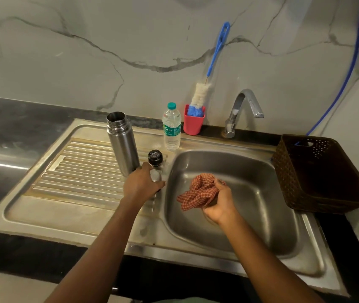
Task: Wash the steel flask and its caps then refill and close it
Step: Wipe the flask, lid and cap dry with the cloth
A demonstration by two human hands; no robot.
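Steel sink (283,176), left hand (140,183) fingers closed on steel cap (155,176); right hand (218,204) fingers gripping checked cloth (198,191)

Both bare forearms extend forward from the lower edge of the view, converging slightly. The left hand (142,182) is turned palm down, its fingers (152,171) curled over a steel cap (155,176) so that only part of it shows. The right hand (219,201), wrist bent and palm facing left, has its fingers closed around a bunched checked cloth (200,190).
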